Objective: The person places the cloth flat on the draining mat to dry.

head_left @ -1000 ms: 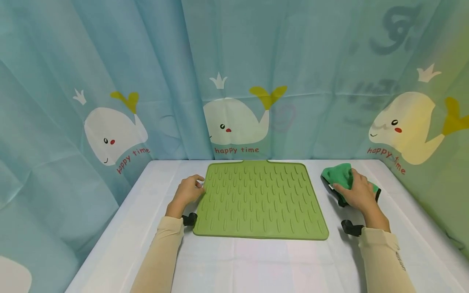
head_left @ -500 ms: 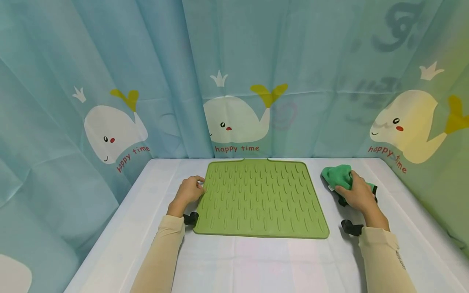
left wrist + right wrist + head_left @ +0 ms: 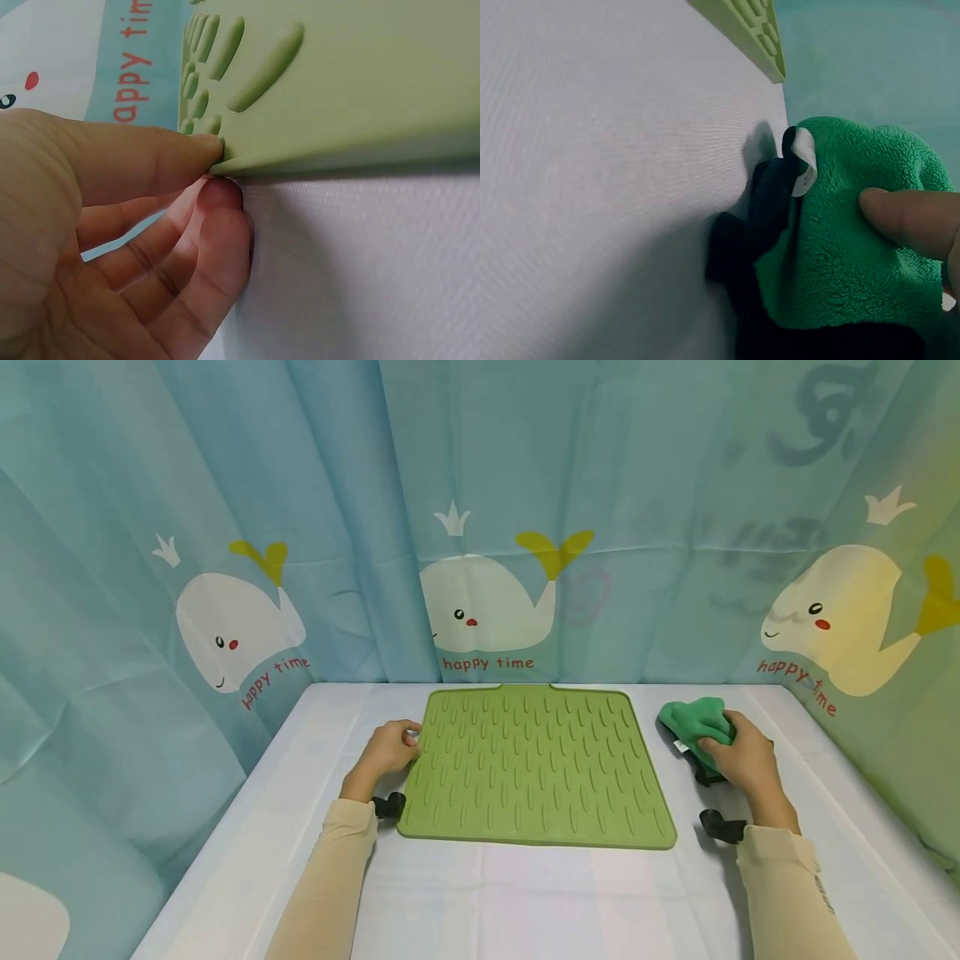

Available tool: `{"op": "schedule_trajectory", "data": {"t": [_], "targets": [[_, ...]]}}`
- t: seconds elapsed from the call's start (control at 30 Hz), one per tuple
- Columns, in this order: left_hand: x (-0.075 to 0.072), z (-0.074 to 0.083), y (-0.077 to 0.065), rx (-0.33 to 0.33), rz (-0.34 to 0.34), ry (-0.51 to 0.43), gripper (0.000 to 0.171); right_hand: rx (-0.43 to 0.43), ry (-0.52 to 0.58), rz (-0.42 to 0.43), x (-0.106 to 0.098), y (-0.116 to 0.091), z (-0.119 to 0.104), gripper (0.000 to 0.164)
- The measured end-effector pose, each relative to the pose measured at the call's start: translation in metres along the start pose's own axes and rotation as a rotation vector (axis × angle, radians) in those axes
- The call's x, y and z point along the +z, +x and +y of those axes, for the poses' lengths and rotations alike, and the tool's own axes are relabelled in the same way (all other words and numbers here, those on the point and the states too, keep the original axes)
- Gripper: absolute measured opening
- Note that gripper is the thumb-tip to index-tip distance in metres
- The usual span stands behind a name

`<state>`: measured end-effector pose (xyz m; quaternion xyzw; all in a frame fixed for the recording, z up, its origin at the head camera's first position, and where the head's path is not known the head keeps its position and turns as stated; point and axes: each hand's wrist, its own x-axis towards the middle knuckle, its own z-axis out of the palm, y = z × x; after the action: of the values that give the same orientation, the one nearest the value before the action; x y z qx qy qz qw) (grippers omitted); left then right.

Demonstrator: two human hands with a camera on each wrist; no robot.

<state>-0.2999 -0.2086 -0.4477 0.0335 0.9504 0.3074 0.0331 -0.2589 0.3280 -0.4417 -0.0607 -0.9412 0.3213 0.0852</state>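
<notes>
A ridged green silicone drying mat [image 3: 536,768] lies flat in the middle of the white table. My left hand [image 3: 384,752] pinches its left edge; in the left wrist view the thumb [image 3: 150,157] is on the upper face and curled fingers [image 3: 217,247] come up below the rim. To the right of the mat, my right hand [image 3: 752,762] grips a bunched green plush cloth [image 3: 693,720] with dark trim and a white tag [image 3: 805,161]. In the right wrist view the thumb [image 3: 911,217] presses into the pile, while the other fingers are mostly hidden.
White cloth covers the table [image 3: 525,902]. A blue-green curtain [image 3: 337,527] with printed whales hangs behind and along both sides. Black wrist mounts [image 3: 722,827] stick out from both sleeves near the tabletop.
My right hand has gathered the green cloth further, so less of it shows beyond the hand's right side. The left hand and the mat stay in place.
</notes>
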Motion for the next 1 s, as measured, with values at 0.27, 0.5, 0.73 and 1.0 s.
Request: {"op": "schedule_trajectory", "data": {"t": [0.27,0.5,0.73,1.0], "targets": [[0.0,-0.001,0.0,0.005,-0.001,-0.009,0.043,0.024,0.032,0.092,-0.007,-0.001,-0.01,0.061],[0.001,-0.003,0.001,0.002,0.006,-0.007,0.043,0.014,0.073,0.134,-0.014,-0.001,-0.021,0.06],[0.002,-0.002,0.002,-0.004,0.007,-0.011,0.042,-0.013,0.129,0.158,-0.017,-0.005,-0.039,0.058],[0.002,0.0,0.001,-0.002,0.007,-0.017,0.043,-0.062,0.184,0.174,-0.015,-0.01,-0.06,0.057]]}}
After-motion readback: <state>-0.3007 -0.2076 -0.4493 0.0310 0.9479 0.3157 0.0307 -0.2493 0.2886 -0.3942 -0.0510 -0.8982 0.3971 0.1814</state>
